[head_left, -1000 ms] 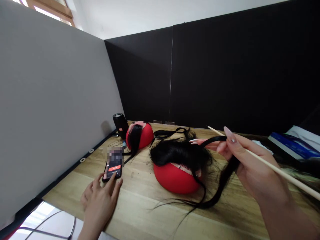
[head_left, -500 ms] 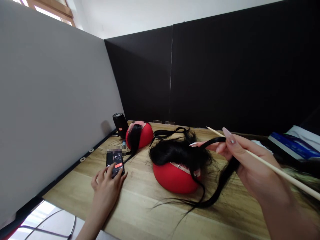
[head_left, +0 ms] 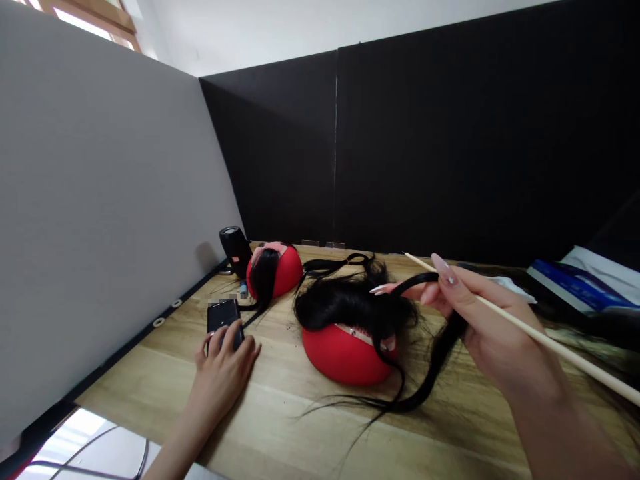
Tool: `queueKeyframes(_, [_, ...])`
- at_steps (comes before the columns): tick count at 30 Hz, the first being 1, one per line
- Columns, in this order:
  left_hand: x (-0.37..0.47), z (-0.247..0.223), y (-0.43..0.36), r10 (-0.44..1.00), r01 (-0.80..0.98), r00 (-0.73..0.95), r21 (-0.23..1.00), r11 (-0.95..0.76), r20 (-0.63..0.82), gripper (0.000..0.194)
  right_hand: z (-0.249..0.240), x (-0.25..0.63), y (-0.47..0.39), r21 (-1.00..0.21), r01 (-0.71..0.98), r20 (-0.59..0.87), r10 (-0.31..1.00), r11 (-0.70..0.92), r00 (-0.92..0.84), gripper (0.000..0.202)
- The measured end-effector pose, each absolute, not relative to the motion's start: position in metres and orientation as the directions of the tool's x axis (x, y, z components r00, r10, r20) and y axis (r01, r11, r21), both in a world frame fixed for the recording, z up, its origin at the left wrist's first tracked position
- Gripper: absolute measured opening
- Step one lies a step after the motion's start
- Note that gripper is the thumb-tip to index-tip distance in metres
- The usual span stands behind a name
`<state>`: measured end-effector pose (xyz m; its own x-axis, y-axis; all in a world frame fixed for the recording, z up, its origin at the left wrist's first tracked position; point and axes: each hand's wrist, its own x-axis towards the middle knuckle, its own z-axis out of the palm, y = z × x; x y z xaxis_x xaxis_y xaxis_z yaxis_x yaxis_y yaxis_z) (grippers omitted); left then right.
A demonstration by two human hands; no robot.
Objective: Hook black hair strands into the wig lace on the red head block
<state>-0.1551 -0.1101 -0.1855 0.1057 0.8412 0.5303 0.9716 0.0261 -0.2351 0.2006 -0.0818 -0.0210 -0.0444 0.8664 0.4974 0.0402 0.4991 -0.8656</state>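
Observation:
My left hand (head_left: pixel 223 363) rests over the lower part of a black phone (head_left: pixel 223 313), its fingers apart and bent on the phone, whose screen is mostly dark. Held in my right hand (head_left: pixel 480 320) are a lock of black hair (head_left: pixel 434 373) and a slim pale wooden-handled needle (head_left: pixel 530 332), pinched together between thumb and fingers. The needle's thin tip points up and left. The lock curves down to the table beside a red dome-shaped wig block (head_left: pixel 345 357). A black hairpiece (head_left: pixel 335 300) with a light lace edge covers the top of this block.
Behind the phone stand a black cylindrical speaker (head_left: pixel 235 252) and a second red wig block (head_left: pixel 287 270) with lace and hair. A tied hair bundle (head_left: pixel 327 267) lies farther back. Blue-and-white packaging (head_left: pixel 575 287) is at right. Grey (head_left: pixel 110 173) and black (head_left: pixel 450 133) partitions border the wooden table (head_left: pixel 270 413).
The phone's lit display with an orange button has turned mostly dark. My left fingers have shifted slightly over the phone. My right hand keeps its hold. The whole view has shifted a little.

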Motion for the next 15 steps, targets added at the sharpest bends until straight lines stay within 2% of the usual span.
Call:
queueKeyframes(4, [-0.160, -0.181, -0.103, 0.858, 0.972, 0.102, -0.233, 0.021, 0.504, 0.026, -0.020, 0.200, -0.084, -0.882, 0.058, 0.465, 0.883, 0.468, -0.059, 0.036])
queueKeyframes(7, [-0.159, -0.178, -0.106, 0.851, 0.985, 0.075, -0.173, 0.019, 0.519, 0.027, -0.021, 0.200, -0.084, -0.895, 0.039, 0.440, 0.895, 0.444, -0.080, 0.036])
queueKeyframes(10, [-0.142, -0.161, -0.113, 0.826, 0.996, 0.074, -0.007, -0.084, 0.559, 0.024, -0.019, 0.199, -0.086, -0.876, 0.140, 0.451, 0.887, 0.461, -0.099, 0.041])
queueKeyframes(13, [-0.105, -0.123, -0.123, 0.776, 0.923, 0.127, 0.213, -0.321, 0.617, 0.021, -0.016, 0.193, -0.091, -0.813, 0.335, 0.441, 0.879, 0.477, -0.183, 0.043])
queueKeyframes(15, [-0.073, -0.092, -0.127, 0.737, 0.876, 0.178, 0.236, -0.421, 0.652, 0.027, -0.015, 0.188, -0.097, -0.772, 0.401, 0.401, 0.867, 0.494, -0.296, 0.038])
